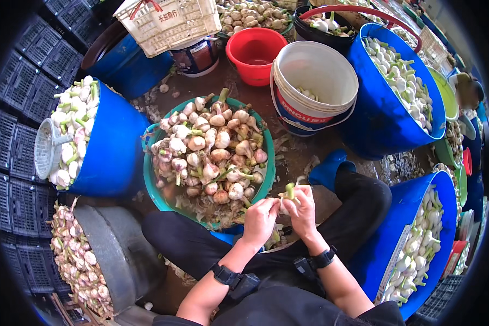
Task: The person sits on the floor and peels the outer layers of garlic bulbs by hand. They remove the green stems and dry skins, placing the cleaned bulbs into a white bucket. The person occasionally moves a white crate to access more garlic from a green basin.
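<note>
My right hand [303, 211] is closed around a garlic bulb [290, 191] whose short green stem points up. Close beside it, my left hand [259, 221] is pinched at the bulb's near side, on what looks like its pale outer skin; the fingers partly hide the bulb. Just beyond my hands stands a green tub [270, 157], heaped with unpeeled garlic bulbs [206, 144] with dirty skins and cut stems. Some murky water shows at the tub's near left edge.
Blue barrels of cleaned garlic stand at left [114, 144], far right [375, 103] and near right [386, 212]. A grey barrel [119, 250] holds purplish garlic. Beyond the tub are a white bucket [315, 70], a red bucket [252, 51] and a white crate [163, 24]. Another person [467, 92] is at right.
</note>
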Demonstrator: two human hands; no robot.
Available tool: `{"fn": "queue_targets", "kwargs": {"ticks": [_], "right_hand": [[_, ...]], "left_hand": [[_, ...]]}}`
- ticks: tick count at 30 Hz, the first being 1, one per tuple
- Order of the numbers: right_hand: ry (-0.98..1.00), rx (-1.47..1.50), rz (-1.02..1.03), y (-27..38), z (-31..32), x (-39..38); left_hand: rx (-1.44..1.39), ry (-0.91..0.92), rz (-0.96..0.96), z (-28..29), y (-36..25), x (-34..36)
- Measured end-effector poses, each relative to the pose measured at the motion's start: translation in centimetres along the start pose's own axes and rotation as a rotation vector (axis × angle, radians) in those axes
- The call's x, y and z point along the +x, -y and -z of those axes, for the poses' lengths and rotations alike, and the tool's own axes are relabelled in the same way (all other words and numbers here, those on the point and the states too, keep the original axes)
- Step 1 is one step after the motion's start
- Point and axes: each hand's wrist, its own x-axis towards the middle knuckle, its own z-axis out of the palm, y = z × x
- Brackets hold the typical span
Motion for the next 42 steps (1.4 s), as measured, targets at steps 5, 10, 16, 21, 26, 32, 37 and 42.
{"fn": "queue_targets", "kwargs": {"ticks": [5, 10, 16, 21, 26, 32, 37, 42], "right_hand": [[0.026, 0.954, -0.51, 0.5, 0.5, -0.2], [0.032, 1.179, -0.744, -0.7, 0.8, 0.8], [0.598, 0.461, -0.879, -0.9, 0.9, -0.1], [0.527, 1.305, -0.651, 2.5, 7.6, -0.1], [0.387, 2.42, 0.177, 2.4, 14.4, -0.9], [0.349, 0.631, -0.398, 1.6, 2.5, -0.5], [0.377, 0.041, -0.028, -0.1, -1.4, -0.7], [0.239, -0.099, 0.028, 1.0, -2.3, -1.8]], "left_hand": [[-0.33, 0.388, 0.48, 0.2, 1.0, 0.0], [-0.704, 0.402, 0.576, -1.3, 3.1, -1.4], [-0.543, 0.014, 0.43, -2.1, 3.8, 1.7], [0.417, -0.007, -0.001, -0.1, 11.9, -0.2], [0.639, 0.295, 0.016, 2.5, 14.0, 1.2], [-1.055, 0.32, 0.711, 0.9, 6.5, 1.3], [-0.606, 0.175, 0.523, 1.2, 4.3, 0.0], [-0.166, -0.054, 0.364, 0.2, 3.9, -0.1]]}}
